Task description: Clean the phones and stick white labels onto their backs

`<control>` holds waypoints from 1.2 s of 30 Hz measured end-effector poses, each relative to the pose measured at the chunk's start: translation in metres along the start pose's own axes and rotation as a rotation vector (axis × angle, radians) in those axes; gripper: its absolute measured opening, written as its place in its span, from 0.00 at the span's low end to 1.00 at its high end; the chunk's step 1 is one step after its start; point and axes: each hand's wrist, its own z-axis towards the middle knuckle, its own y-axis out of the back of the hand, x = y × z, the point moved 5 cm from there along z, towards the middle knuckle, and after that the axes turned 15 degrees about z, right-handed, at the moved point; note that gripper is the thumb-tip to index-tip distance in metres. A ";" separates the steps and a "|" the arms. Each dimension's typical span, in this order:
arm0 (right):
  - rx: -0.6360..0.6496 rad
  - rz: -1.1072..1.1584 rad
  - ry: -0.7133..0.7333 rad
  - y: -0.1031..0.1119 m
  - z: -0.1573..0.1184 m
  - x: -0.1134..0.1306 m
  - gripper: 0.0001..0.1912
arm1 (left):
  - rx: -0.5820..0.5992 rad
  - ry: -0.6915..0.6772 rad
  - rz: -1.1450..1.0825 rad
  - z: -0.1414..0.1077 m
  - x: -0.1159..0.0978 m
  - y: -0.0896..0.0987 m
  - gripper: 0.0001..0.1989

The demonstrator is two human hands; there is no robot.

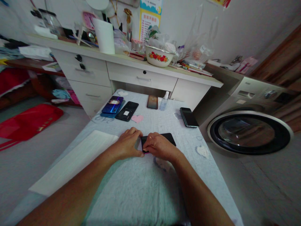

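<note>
Centrally, a dark phone (169, 138) lies flat on the cloth (141, 197) that covers the table, a pinkish edge showing along its near side. The person's left hand (130, 142) holds the phone's left end, thumb at the near corner and forefinger at the far one, the gap between them about as wide as the phone. The right hand (158, 146) is curled over the phone, its fingers bunched close together on the dark face; whether they pinch anything cannot be told.

Left of the hands, a long white strip (77, 161) lies slantwise, partly under the left forearm. Beyond the hands, a black phone (128, 111) with a white label lies just beside a shiny blue phone (113, 105). Farther along, a small brown item (152, 102), too blurred to name, lies near an upright clear spray bottle (164, 102). Another phone (189, 117) lies near the table's right edge.

Behind the table, a white desk (143, 75) carries a paper roll (104, 37) and a flowered bowl (158, 57). A washing machine (249, 131) stands on the right, and a red bag (30, 122) lies on the left.
</note>
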 end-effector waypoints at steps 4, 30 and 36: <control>0.038 0.026 0.021 -0.001 0.000 0.001 0.08 | -0.002 0.004 -0.006 0.001 0.000 0.000 0.34; 0.079 0.115 -0.009 0.000 -0.002 0.006 0.09 | 0.010 -0.011 -0.013 0.001 -0.002 0.003 0.31; 0.001 0.063 -0.035 -0.002 0.001 0.003 0.07 | 0.011 -0.013 -0.033 0.000 -0.002 0.003 0.31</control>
